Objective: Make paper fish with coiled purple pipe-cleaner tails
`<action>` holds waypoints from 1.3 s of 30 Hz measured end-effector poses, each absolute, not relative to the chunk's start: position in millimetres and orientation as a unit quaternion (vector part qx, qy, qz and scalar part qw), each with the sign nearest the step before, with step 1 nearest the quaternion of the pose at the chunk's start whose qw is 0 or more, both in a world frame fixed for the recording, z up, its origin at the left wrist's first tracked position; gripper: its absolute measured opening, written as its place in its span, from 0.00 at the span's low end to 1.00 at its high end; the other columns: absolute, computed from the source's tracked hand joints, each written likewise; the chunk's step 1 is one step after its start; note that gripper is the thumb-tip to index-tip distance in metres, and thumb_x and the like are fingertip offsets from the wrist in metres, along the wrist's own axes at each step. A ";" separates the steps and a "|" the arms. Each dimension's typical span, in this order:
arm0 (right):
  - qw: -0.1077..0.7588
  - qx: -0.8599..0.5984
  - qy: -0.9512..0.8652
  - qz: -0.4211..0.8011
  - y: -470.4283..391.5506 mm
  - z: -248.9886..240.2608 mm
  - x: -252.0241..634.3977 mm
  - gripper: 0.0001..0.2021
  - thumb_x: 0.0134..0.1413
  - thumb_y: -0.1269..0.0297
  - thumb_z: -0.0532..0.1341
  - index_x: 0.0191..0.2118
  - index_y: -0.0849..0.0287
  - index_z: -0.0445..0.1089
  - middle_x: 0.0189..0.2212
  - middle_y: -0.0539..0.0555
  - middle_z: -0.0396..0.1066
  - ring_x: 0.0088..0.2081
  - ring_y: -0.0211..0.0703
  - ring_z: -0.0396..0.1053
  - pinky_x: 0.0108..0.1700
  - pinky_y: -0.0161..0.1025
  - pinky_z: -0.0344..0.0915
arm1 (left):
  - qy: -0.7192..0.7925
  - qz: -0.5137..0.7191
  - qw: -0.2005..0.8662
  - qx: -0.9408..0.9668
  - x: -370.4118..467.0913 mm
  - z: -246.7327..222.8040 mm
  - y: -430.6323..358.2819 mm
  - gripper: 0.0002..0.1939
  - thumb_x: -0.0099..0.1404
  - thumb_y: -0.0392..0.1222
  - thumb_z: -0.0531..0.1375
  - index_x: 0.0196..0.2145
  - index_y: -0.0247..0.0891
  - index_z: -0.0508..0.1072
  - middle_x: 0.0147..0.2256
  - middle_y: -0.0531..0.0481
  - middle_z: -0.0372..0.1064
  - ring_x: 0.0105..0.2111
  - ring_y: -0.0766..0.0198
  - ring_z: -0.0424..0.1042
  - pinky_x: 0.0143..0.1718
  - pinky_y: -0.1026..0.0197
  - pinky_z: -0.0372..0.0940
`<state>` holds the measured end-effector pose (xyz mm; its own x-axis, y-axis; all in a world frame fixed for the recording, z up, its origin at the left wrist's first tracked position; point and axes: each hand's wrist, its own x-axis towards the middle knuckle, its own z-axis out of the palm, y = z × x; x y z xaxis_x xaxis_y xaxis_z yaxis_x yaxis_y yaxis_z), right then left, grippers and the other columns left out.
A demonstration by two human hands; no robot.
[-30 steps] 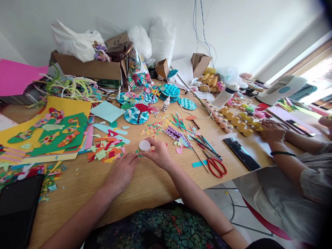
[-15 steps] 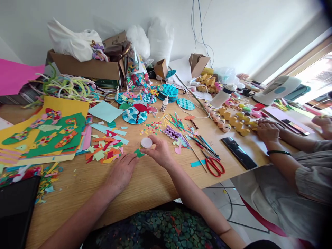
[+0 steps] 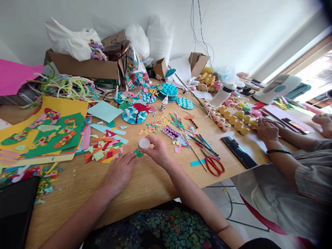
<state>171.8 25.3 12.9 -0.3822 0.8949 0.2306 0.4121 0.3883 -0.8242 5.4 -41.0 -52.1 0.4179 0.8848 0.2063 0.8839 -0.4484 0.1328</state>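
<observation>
My right hand [image 3: 157,151] pinches a small round container with a whitish translucent top [image 3: 144,143] between thumb and fingers. Just below it lies a green paper piece [image 3: 139,153] on the table. My left hand [image 3: 121,173] rests flat, its fingertips touching the green piece's left edge. Colored paper scraps [image 3: 106,147] are spread left of my hands, and tiny confetti bits [image 3: 151,127] lie beyond them. Purple wavy strips [image 3: 172,133] are right of the container. Farther back, a red paper fish [image 3: 141,108] lies on a blue wavy disc [image 3: 131,117].
A white glue bottle [image 3: 164,103] stands behind the confetti. Red scissors [image 3: 214,166], pencils [image 3: 207,144] and a phone [image 3: 239,152] lie to the right. Green sheets with fish [image 3: 55,133] and a dark tablet [image 3: 19,207] are left. Another person's hand [image 3: 268,130] is at right.
The container in my right hand has shifted slightly left and its top is tilted a little more toward the camera. My left hand stays in nearly the same place.
</observation>
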 end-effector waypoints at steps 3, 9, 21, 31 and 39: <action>0.351 -0.432 -0.759 0.338 23.8 12.6 171.9 0.10 0.44 0.58 0.62 0.25 0.58 0.65 0.24 0.48 0.68 0.28 0.37 0.65 0.32 0.33 0.58 | 0.525 0.135 0.006 0.841 5.6 -52.5 -41.2 0.19 0.60 0.27 0.46 0.44 0.35 0.70 0.49 0.43 0.68 0.50 0.56 0.65 0.53 0.49 0.58; 0.354 -0.435 -0.755 0.339 25.3 8.9 173.1 0.10 0.44 0.56 0.62 0.25 0.58 0.66 0.23 0.48 0.68 0.28 0.37 0.65 0.31 0.33 0.58 | 0.518 0.148 0.008 0.843 5.0 -51.7 -41.2 0.18 0.61 0.27 0.47 0.44 0.35 0.70 0.48 0.43 0.68 0.49 0.55 0.66 0.52 0.48 0.59; 0.349 -0.430 -0.752 0.357 24.7 14.7 171.0 0.07 0.42 0.62 0.64 0.25 0.58 0.65 0.24 0.47 0.68 0.29 0.37 0.65 0.33 0.33 0.59 | 0.519 0.151 0.025 0.841 4.3 -49.8 -41.1 0.20 0.61 0.29 0.45 0.45 0.36 0.70 0.49 0.44 0.68 0.49 0.56 0.65 0.52 0.47 0.59; 0.358 -0.414 -0.753 0.366 24.8 14.1 169.4 0.07 0.42 0.63 0.64 0.27 0.58 0.67 0.26 0.47 0.68 0.30 0.37 0.65 0.34 0.33 0.59 | 0.525 0.139 0.019 0.839 4.6 -50.5 -41.2 0.19 0.62 0.29 0.44 0.45 0.36 0.70 0.49 0.44 0.67 0.49 0.56 0.65 0.52 0.48 0.58; 0.360 -0.409 -0.754 0.366 23.1 14.0 168.3 0.07 0.43 0.63 0.64 0.27 0.59 0.67 0.25 0.48 0.68 0.30 0.37 0.65 0.33 0.33 0.59 | 0.542 0.103 0.015 0.834 6.5 -47.1 -42.5 0.19 0.62 0.29 0.46 0.47 0.37 0.69 0.50 0.45 0.66 0.49 0.54 0.64 0.50 0.48 0.59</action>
<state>168.3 23.1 14.0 -0.4055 0.8808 0.2445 0.3539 0.3979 -0.8465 6.5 -42.5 -47.1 0.3924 0.9067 0.1547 0.9003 -0.4131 0.1370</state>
